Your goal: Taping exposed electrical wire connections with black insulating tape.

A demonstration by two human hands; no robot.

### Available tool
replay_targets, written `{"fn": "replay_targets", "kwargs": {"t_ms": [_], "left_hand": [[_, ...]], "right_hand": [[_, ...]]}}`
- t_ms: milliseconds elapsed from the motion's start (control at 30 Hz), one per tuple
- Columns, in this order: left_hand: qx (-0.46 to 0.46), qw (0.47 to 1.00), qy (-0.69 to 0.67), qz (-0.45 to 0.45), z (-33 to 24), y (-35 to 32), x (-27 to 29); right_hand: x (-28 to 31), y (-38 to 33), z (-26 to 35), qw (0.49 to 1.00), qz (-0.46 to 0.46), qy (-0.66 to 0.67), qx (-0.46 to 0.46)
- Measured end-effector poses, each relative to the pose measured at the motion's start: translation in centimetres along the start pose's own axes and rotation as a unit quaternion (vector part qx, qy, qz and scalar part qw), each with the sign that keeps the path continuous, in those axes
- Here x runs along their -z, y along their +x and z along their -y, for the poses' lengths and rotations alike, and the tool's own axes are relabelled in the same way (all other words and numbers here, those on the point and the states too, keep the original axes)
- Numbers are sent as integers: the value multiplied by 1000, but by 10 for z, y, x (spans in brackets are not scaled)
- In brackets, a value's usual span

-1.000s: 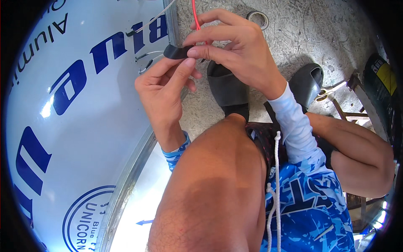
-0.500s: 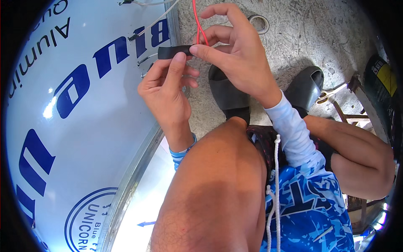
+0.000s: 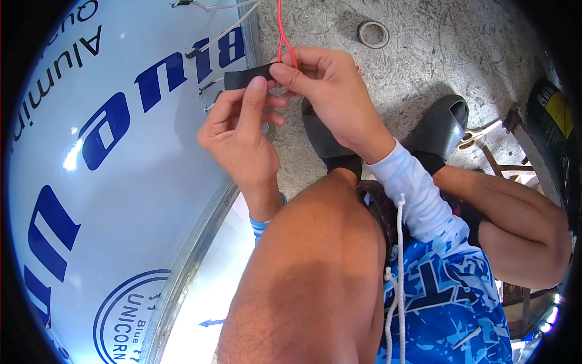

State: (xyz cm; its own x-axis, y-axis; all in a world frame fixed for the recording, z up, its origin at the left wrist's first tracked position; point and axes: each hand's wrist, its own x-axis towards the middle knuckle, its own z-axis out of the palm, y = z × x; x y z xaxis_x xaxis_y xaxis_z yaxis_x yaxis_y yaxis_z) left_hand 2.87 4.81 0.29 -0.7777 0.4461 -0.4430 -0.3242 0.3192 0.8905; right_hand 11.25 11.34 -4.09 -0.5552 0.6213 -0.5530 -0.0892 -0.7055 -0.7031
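Observation:
A short, wide black strip (image 3: 237,79), like tape or flattened tubing, is stretched level between my hands. My left hand (image 3: 242,130) pinches it from below, thumb on its near face and the other fingers loosely curled. Thumb and fingers of my right hand (image 3: 330,91) close on the strip's right end. A red wire (image 3: 280,27) comes down from the top edge and splits into two strands that run behind my right fingers. A bit of red shows past the back of that hand. Where the strands meet the strip is hidden.
A large white printed sheet-metal panel (image 3: 151,200) fills the left side, with thin pale wires (image 3: 227,29) reaching over its edge. On the concrete floor lie a tape roll (image 3: 373,34) and scissors (image 3: 476,134). My black slip-on shoes (image 3: 441,124) stand below my hands; metal pieces lie right.
My right hand has come down and its raised fingers have folded in toward the strip. The strip has shifted slightly left, still held in both hands.

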Motion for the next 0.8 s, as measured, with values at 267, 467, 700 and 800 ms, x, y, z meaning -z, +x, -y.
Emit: {"fn": "replay_targets", "kwargs": {"t_ms": [267,467,700,800], "left_hand": [[-20,1000,19,-2,2,-2,-1],[-9,1000,19,0,-1,0,2],[-7,1000,0,-15,-1,1,1],[-22,1000,5,-7,1,1,0]], "right_hand": [[-5,1,-5,991,-52,-123,25],[-5,-5,8,996,9,68,-51],[5,2,1,996,63,-62,32],[6,3,-4,993,32,-104,46]]}}
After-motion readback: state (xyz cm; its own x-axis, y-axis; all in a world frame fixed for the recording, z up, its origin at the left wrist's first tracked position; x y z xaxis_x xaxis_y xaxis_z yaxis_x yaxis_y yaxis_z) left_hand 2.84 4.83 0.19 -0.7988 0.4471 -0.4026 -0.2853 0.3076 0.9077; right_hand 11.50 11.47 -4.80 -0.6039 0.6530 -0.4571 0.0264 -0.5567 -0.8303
